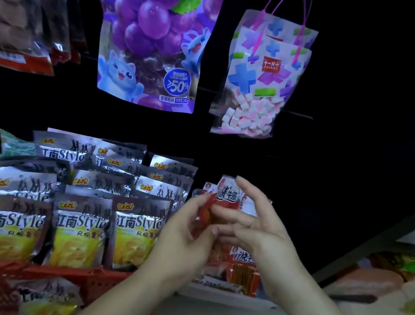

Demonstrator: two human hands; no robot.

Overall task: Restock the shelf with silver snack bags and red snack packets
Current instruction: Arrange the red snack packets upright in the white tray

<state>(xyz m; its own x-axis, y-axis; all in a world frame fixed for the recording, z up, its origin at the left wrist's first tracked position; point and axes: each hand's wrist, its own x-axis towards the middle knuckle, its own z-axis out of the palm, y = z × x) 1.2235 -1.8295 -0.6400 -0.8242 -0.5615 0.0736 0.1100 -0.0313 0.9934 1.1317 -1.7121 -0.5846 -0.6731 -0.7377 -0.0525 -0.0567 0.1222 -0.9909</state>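
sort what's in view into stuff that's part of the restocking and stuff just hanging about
Job: silver snack bags on the shelf; red snack packet in the left hand, right hand touching; red basket.
Not: hanging grape jelly bag, marshmallow bag, brown bags top left.

We look through a single wide-angle camera worn on the person's head, facing forward and down at a shop shelf point(227, 296) from close range. We are near enough that both forearms run in from the bottom edge, and the left hand point(182, 238) and right hand point(257, 229) meet mid-frame. Hanging bags point(153, 30) fill the top of our view, and a red basket point(103, 281) sits in the lower left corner.
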